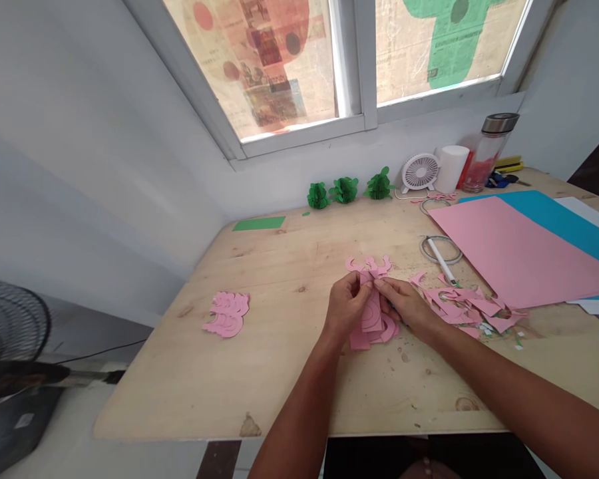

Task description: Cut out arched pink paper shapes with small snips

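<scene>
Above the middle of the table, my left hand (350, 303) pinches a strip of pink paper (372, 313) marked with curved outlines. From the other side my right hand (404, 306) is closed, its thumb and fingertips pressed against the top of the same paper. A thin dark tip shows between the hands and a dark bluish bit beneath the right fingers; I cannot make out what they are. Curled pink cut-outs (353, 264) lie just beyond my fingertips. More pink paper pieces lie under the strip. To the left rests a pile of scalloped pink cut-outs (227, 313).
Pink scraps (472, 306) spread right of my hands, near a white pen (442, 261). Large pink sheets (524, 253) overlap blue ones. Along the wall stand green paper figures (344, 190), a small fan (420, 171) and a glass bottle (486, 156). A green strip (259, 223) lies back left.
</scene>
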`<state>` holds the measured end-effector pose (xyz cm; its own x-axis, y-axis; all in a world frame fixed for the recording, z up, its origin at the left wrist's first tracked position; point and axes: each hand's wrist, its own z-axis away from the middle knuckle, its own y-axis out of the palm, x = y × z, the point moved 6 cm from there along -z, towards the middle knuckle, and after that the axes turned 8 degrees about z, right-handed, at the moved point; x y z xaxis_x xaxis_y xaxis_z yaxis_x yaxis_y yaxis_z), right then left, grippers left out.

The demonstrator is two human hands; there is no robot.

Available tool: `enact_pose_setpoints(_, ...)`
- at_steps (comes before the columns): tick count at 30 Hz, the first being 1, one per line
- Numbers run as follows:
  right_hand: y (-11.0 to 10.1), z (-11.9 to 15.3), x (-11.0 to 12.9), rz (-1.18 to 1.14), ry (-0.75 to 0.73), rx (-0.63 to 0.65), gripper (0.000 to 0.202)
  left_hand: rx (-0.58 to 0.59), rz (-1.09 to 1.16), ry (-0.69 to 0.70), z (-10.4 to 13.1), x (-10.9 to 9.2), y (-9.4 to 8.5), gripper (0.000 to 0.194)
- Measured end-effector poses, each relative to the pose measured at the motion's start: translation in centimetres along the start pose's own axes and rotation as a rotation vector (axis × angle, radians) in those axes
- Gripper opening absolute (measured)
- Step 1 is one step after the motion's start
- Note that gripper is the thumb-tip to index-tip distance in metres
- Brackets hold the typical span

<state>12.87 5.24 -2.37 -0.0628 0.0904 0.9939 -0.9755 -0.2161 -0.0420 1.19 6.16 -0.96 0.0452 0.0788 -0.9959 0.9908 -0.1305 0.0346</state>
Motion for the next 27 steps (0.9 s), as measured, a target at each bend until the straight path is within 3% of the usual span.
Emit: enact_pose_setpoints(27, -0.03, 0.11, 0.26, 0.041, 0.003, 0.011, 0.042, -0.018, -0.097, 0.036, 0.04, -0.21, -0.20, 0.024)
